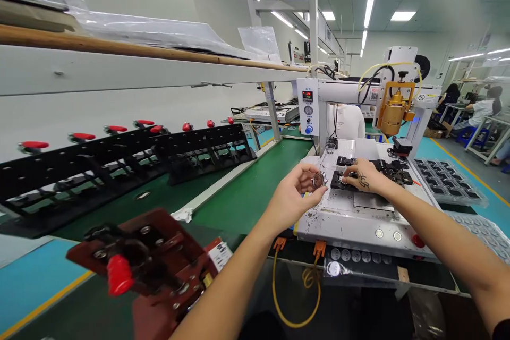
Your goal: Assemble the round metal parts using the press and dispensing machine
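Note:
My left hand [297,191] holds a round metal watch case [317,179] between thumb and fingers, just left of the black fixture. My right hand [362,175] reaches over the black fixture [398,172] on the white bench machine [330,223]. Its thumb and fingertips pinch a small shiny piece at the fixture's left end; its exact shape is hard to make out. A gold-coloured press head [392,118] hangs above the fixture, apart from both hands.
A red clamp fixture [159,260] stands at the lower left. Black racks with red handles [79,170] line the left. Clear trays [450,180] lie at right. A yellow cable [297,325] loops below. People sit in the right background.

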A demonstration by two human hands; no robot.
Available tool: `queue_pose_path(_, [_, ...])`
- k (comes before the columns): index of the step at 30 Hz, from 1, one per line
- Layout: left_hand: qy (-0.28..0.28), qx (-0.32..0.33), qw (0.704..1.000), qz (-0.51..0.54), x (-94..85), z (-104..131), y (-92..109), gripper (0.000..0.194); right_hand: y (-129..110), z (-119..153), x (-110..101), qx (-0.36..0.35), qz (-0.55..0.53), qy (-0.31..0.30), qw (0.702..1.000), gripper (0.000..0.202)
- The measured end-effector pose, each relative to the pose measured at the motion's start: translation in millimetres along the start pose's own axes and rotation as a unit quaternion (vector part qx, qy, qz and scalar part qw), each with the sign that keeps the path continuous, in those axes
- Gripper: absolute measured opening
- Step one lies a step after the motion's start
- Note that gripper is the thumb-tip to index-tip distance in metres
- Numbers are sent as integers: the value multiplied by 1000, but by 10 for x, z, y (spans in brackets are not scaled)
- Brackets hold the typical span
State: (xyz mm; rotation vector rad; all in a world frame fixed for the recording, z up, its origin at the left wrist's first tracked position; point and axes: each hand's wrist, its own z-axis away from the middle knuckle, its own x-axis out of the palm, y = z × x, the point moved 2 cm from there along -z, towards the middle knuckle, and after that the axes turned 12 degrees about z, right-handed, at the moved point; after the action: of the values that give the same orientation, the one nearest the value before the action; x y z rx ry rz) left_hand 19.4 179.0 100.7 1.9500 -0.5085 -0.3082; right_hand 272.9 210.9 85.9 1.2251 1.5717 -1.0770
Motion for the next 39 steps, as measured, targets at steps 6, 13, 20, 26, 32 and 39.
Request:
queue_pose_path(6, [56, 2, 996, -76, 83, 491, -102, 39, 366, 1329, -334, 60, -80, 277, 956, 27])
queue_pose_path(13, [36, -84, 993, -74, 122, 977, -616, 36, 1038, 2900, 146, 295, 6, 302, 906, 46])
queue_pose_path(20, [-50, -160, 985, -44, 214, 1424, -985, 35, 374, 2893, 620, 238, -39, 314, 918, 21])
queue_pose_path(26, [-122, -227, 966, -24, 318, 1589, -1338, 33, -672, 2314, 1351, -46, -182, 49, 981, 27])
queue_pose_path(32, [-143, -253, 957, -13, 325, 1564, -1512, 33, -750, 2066, 1671, -28, -43, 9, 999, 29])
queue_pose_path(39, [-213, -268, 939, -8, 235, 1547, -1494, 31, -685, 2256, 1924, -137, 6, 181, 974, 25])
